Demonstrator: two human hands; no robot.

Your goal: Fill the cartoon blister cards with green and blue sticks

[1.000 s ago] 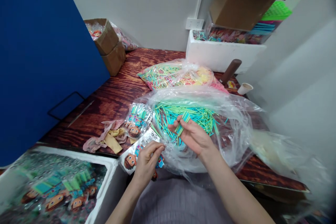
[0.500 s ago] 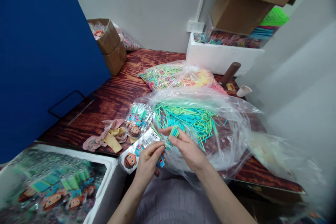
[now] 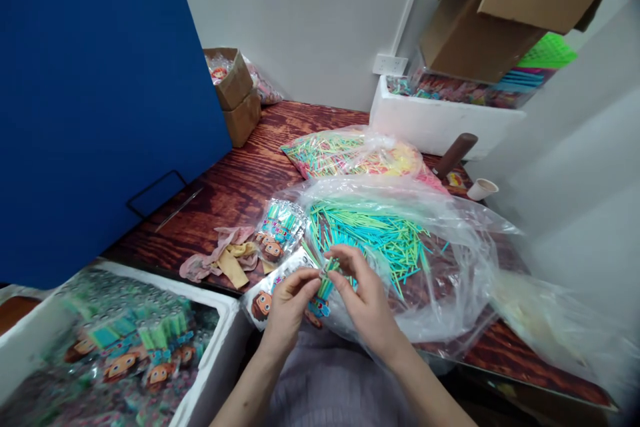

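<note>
Table (image 3: 270,130), dark wood grain: carries the clear bag (image 3: 470,280), which serves as reference for all positions. Foam box (image 3: 229,307): left of the clear bag, at the table edge; contains filled packets (image 3: 123,363), presumably kept within easy reach of the left arm. Mixed-stick bag (image 3: 345,153): directly behind the clear bag, apparently set back to leave the near side accessible. Loose sticks (image 3: 375,233), green and blue: inside the clear bag, whose mouth is spread wide, probably to permit picking by hand.

Right hand (image 3: 367,300): at the near left side of the clear bag; thumb and fingers closed around a stick bundle (image 3: 327,288), apparently to keep the sticks aligned. Left hand (image 3: 291,303): beside it, thumb and forefinger pinched together, apparently on the edge of a printed packet (image 3: 321,309); the fingers partly hide this contact. Stick bundle: tilted, between both sets of fingertips, upper ends projecting above the right thumb. Whether its lower ends are inside the printed packet cannot be determined.
</note>
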